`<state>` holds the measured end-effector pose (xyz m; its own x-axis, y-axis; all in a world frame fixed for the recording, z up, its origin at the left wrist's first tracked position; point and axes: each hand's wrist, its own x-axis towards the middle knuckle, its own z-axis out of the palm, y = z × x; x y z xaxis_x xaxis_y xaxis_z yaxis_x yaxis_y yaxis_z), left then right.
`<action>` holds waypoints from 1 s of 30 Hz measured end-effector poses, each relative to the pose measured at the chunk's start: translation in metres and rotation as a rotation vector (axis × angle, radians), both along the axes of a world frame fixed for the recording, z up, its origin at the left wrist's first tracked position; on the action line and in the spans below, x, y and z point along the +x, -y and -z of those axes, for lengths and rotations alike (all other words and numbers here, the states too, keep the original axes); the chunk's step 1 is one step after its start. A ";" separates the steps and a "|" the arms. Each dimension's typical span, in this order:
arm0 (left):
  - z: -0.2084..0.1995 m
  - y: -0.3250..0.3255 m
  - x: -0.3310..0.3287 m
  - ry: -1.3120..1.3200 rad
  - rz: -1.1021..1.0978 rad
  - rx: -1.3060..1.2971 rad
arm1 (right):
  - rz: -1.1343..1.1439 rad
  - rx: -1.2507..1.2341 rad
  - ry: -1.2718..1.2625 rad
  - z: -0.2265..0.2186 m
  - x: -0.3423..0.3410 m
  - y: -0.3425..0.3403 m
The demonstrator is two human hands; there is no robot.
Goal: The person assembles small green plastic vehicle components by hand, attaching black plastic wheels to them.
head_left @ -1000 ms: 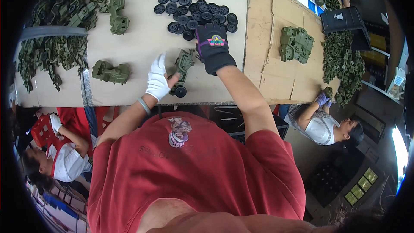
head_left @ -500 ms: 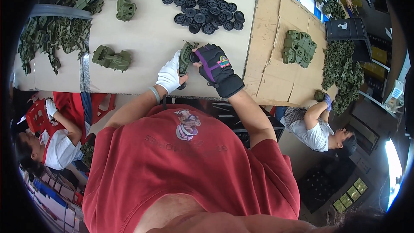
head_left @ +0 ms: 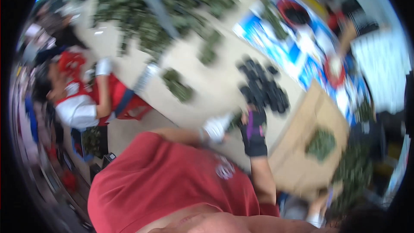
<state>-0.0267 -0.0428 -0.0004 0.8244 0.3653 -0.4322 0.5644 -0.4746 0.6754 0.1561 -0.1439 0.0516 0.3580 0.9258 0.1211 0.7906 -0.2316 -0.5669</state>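
The whole view is smeared by motion. In a white glove, my left hand [head_left: 215,129] is closed on a green plastic toy vehicle body [head_left: 235,121] near the table's front edge. My right hand [head_left: 254,131], in a black fingerless glove with a purple band, is just right of that body. Its fingers extend to the near side of a pile of black toy wheels [head_left: 268,88]; blur hides whether they grip one. Left of the wheels lies another green vehicle body [head_left: 177,85], with a further green body [head_left: 210,48] beyond it.
A large heap of green parts [head_left: 133,15] covers the far left, crossed by a grey bar [head_left: 153,2]. On the right, cardboard [head_left: 297,146] carries a green piece [head_left: 321,144], with more green parts [head_left: 353,168] beyond. Co-workers sit to the left [head_left: 82,108] and lower right.
My view has swung, so the table appears tilted and blurred. My right hand has moved off the vehicle body to the wheel pile. My left hand still holds the body.
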 end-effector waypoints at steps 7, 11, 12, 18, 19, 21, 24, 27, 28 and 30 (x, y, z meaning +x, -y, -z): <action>0.073 0.023 -0.013 0.104 -0.031 -0.002 | -0.309 -0.148 0.321 0.043 -0.022 -0.034; 0.040 0.009 -0.003 0.129 -0.034 -0.041 | -0.261 -0.096 0.322 0.051 -0.009 -0.018; 0.038 0.010 0.001 0.060 -0.013 -0.047 | -0.240 -0.086 0.314 0.063 -0.001 0.020; 0.044 0.016 0.005 0.062 -0.029 -0.035 | -0.132 -0.071 0.214 0.048 -0.019 -0.093; 0.050 0.018 0.006 0.040 -0.019 -0.016 | -0.114 -0.069 0.198 0.054 -0.019 -0.076; 0.059 0.015 0.001 0.149 -0.025 0.003 | -0.069 -0.071 0.167 0.060 -0.024 -0.064; 0.049 0.009 -0.003 0.230 -0.021 0.024 | 0.000 -0.076 0.123 0.059 -0.030 -0.064; 0.040 0.004 -0.001 0.188 -0.011 0.026 | 0.073 -0.065 0.097 0.054 -0.036 -0.048; 0.039 0.006 0.000 0.168 -0.022 0.030 | 0.092 -0.058 0.090 0.053 -0.039 -0.044; 0.049 0.011 -0.005 0.206 -0.050 0.079 | 0.118 -0.034 0.079 0.048 -0.046 -0.042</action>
